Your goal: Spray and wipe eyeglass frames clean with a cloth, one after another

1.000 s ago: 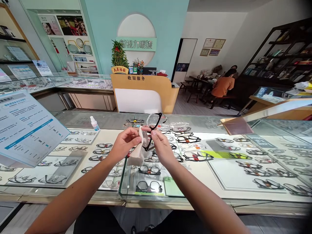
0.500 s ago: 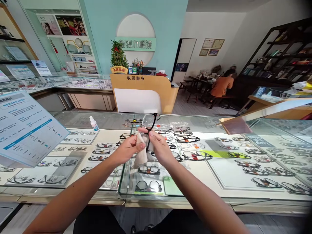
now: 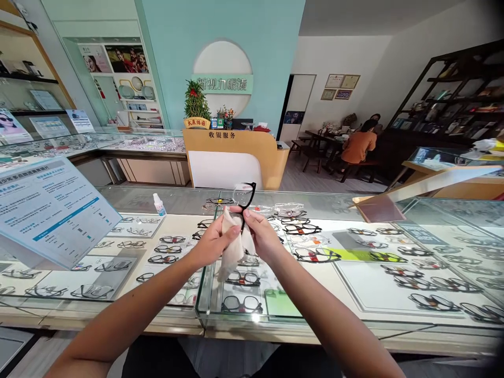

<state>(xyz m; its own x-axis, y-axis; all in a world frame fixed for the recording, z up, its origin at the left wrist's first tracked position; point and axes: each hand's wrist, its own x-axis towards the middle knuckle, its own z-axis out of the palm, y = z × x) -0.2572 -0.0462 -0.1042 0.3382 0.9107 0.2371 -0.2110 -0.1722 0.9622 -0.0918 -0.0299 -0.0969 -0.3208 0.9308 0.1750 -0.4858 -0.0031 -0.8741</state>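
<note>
Above the glass counter, a pair of black-framed glasses (image 3: 249, 198) is held upright on its side, one lens raised over my fingers. My right hand (image 3: 263, 231) pinches the frame near its middle. A pale cleaning cloth (image 3: 231, 257) is gripped in my left hand (image 3: 214, 239), its thumb pressing the cloth against the lower lens, which is mostly hidden. The cloth's loose end hangs down over the counter. Beneath both hands, inside the case, lie several frames, among them dark-rimmed glasses (image 3: 241, 303).
A white spray bottle (image 3: 159, 205) stands on the counter at left, behind a tilted printed sign (image 3: 59, 210). The glass display counter (image 3: 315, 326) spans the front. Beyond are a wooden cashier desk (image 3: 275, 157) and a seated person (image 3: 359, 146) in orange.
The cloth is now spread wider around the lower lens, showing on both sides of it. The glasses have turned slightly in my hands. The camera view has tipped up a little.
</note>
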